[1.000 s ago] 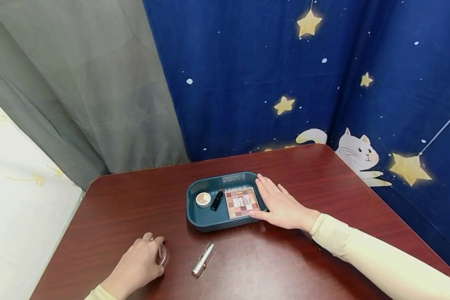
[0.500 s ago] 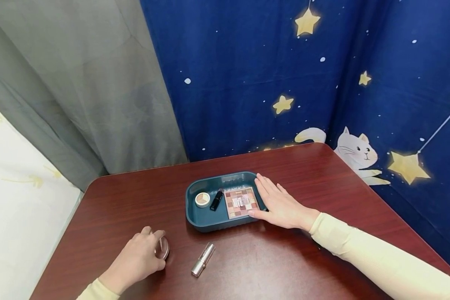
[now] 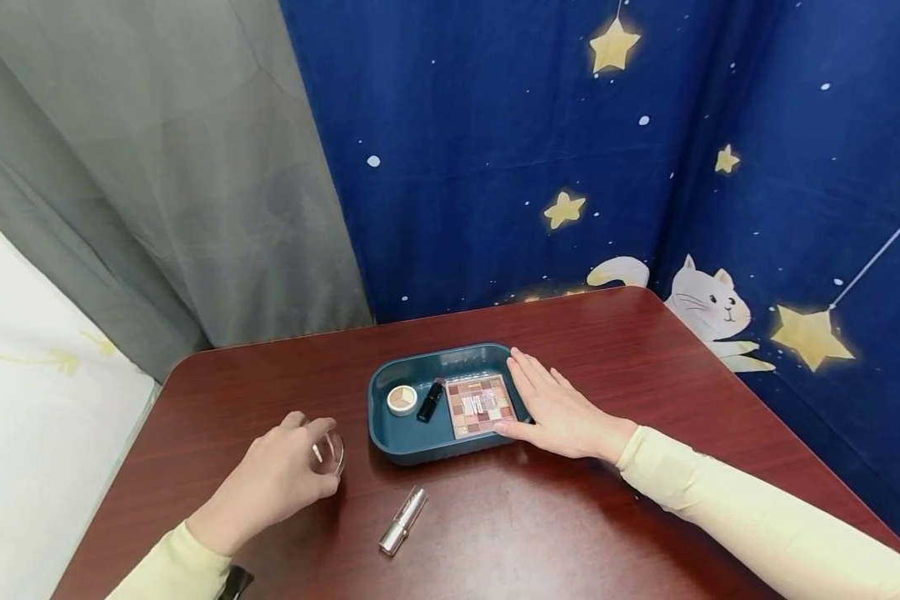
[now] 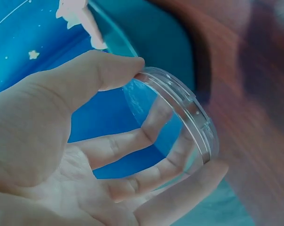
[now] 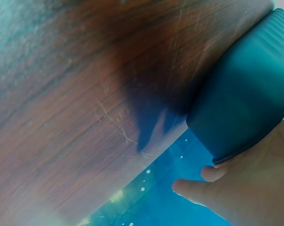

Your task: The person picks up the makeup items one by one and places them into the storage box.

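Note:
My left hand [image 3: 273, 471] grips a clear round case [image 4: 189, 106] by its edge, thumb on one side and fingers round the other. The left wrist view shows it tilted, see-through, with the curled fingers visible behind it. It is just left of the teal tray [image 3: 450, 455]. Across the tray's right end lies my right hand [image 3: 558, 412], fingers straight along the rim and thumb at the front edge. Inside the tray are a square eyeshadow palette [image 3: 480, 404], a black lipstick [image 3: 431, 400] and a small round three-colour pot [image 3: 402, 400].
A silver tube [image 3: 402, 522] lies on the reddish-brown table [image 3: 285, 375], in front of the tray. A blue starry curtain [image 3: 480, 167] and a grey curtain [image 3: 157, 167] hang behind the table's back edge.
My left hand has moved away from me and slightly right, raising the clear case toward the tray. The right hand stays on the tray's rim.

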`<state>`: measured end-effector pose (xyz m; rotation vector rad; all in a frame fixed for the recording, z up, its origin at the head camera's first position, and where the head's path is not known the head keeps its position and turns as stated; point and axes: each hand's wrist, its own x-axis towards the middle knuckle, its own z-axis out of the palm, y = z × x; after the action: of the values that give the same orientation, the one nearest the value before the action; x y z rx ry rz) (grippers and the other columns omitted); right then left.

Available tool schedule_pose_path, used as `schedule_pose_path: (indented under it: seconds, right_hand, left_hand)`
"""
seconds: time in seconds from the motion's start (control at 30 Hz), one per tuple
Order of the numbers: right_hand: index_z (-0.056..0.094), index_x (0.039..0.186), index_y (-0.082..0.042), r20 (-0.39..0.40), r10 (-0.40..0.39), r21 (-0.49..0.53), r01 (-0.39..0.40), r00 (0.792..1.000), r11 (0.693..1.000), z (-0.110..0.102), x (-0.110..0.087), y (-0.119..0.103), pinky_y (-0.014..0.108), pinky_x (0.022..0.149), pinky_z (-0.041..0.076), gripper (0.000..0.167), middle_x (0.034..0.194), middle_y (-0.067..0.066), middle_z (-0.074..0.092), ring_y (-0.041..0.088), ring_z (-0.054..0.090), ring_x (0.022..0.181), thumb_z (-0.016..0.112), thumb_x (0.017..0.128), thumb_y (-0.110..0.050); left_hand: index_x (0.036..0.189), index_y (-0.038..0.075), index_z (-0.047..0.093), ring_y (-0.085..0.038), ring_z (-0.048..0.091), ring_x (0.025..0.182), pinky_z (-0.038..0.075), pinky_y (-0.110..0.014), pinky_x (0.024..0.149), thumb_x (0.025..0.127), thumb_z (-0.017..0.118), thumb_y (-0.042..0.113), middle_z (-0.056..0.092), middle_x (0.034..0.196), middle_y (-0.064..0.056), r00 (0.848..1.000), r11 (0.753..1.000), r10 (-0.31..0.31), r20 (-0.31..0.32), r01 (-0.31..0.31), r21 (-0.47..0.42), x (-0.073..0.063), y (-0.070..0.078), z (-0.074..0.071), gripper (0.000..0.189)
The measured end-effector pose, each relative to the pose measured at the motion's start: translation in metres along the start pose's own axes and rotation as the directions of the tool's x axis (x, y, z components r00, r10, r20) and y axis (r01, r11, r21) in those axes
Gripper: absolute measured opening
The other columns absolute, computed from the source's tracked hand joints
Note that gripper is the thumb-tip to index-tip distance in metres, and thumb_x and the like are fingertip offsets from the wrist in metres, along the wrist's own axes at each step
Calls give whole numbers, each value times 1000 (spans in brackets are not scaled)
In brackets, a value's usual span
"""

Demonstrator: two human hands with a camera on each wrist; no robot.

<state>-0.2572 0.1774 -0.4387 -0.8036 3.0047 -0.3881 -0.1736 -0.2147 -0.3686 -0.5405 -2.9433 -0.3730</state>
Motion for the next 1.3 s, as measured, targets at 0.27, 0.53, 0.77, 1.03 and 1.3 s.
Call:
schedule_pose_path:
  seconds: [0.27,0.53,0.77,1.03,1.3]
  right_hand:
    - [10,163,-9,1,-8,-4,8,1000,1000,0,0,0,55,119,16,108,169,6,4,23,4,154,43,89,-81]
    - [9,163,-8,7,-4,7,4,1000,1000,-2,-1,-1,53,120,16,109,169,5,2,23,4,154,42,88,-82]
    - [8,163,-9,10,-5,7,5,1000,1000,-2,0,-1,52,120,16,108,169,5,2,23,3,154,42,89,-81]
    - [8,163,-10,13,-1,10,1,1000,1000,-1,0,-1,51,120,16,109,169,3,1,22,3,154,40,88,-83]
    - [10,163,-9,14,-1,12,1,1000,1000,-3,1,-2,52,120,16,111,169,4,2,22,4,154,40,87,-84]
  left_hand:
    - [114,9,69,-16,54,75,47,-41,59,71,76,17,58,92,-6,1000,1000,17,-20,-17,-19,18,10,-13,45]
    - [119,6,69,-10,53,73,46,-35,63,75,78,21,56,91,-4,999,997,42,32,-39,-73,39,22,-15,47]
    - [123,5,69,-15,57,82,48,-32,64,77,80,22,60,95,-3,989,988,92,112,-76,-137,59,28,-14,50]
    - [129,9,67,-15,63,84,52,-28,67,79,81,20,61,102,-2,954,969,203,219,-163,-187,84,27,-9,52]
    - [135,16,65,-10,60,84,52,-28,69,82,79,13,60,110,0,880,952,295,373,-238,-193,104,24,2,55]
